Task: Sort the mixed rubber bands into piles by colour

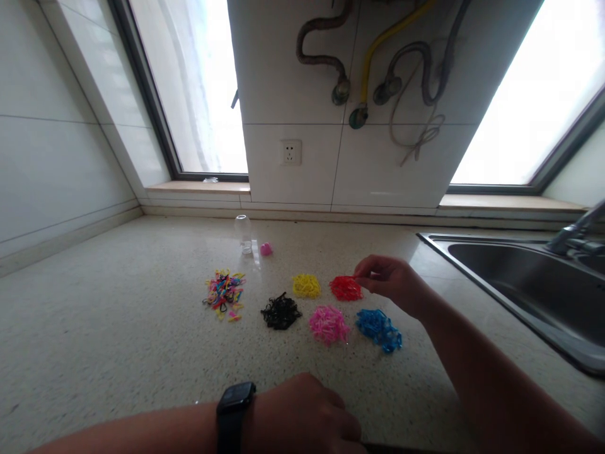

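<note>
Small elastic bands lie in piles sorted by colour: red, yellow, black, pink and blue. To their left is a mixed pile of coloured bands. My right hand is at the right edge of the red pile, thumb and fingertips pinched on what looks like a red band. Near the counter's front edge, below the pink pile, my left hand rests with its fingers curled, a black watch on the wrist. Nothing shows in it, though the fingertips are hidden.
A clear bottle stands behind the mixed pile, with a pink cap beside it. The speckled counter meets a tiled wall with a socket and hoses. A steel sink is set in at the right.
</note>
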Demonstrator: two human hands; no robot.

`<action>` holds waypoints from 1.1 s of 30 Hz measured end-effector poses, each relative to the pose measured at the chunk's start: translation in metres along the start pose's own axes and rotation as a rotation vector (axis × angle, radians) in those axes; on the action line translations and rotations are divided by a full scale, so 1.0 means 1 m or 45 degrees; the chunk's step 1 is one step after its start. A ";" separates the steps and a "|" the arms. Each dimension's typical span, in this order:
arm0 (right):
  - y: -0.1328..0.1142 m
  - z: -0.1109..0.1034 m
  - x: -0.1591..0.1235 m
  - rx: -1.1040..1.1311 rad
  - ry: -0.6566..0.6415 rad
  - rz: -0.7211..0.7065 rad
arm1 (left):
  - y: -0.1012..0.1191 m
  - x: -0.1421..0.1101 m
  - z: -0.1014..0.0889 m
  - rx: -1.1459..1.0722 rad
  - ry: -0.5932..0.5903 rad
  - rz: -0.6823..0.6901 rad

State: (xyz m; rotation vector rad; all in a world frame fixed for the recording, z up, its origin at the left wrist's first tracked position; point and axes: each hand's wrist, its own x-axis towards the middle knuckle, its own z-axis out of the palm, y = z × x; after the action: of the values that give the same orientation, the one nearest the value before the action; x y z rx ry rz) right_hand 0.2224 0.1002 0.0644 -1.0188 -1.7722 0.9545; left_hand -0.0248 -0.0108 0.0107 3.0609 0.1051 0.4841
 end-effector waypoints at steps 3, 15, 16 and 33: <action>0.002 0.001 0.000 0.015 -0.019 -0.028 | 0.000 0.000 -0.002 0.002 -0.009 0.000; 0.000 0.004 -0.001 0.014 -0.065 -0.033 | 0.001 0.001 -0.003 -0.010 -0.041 -0.004; 0.000 0.004 -0.001 0.015 -0.069 -0.036 | 0.001 0.001 -0.003 -0.008 -0.043 -0.007; -0.004 0.007 -0.002 0.013 -0.112 -0.064 | 0.002 0.001 -0.002 -0.010 -0.059 -0.023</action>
State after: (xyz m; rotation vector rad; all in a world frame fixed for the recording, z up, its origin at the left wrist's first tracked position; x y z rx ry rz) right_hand 0.2159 0.0957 0.0652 -0.9340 -1.8547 0.9887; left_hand -0.0245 -0.0126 0.0127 3.0587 0.1287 0.4107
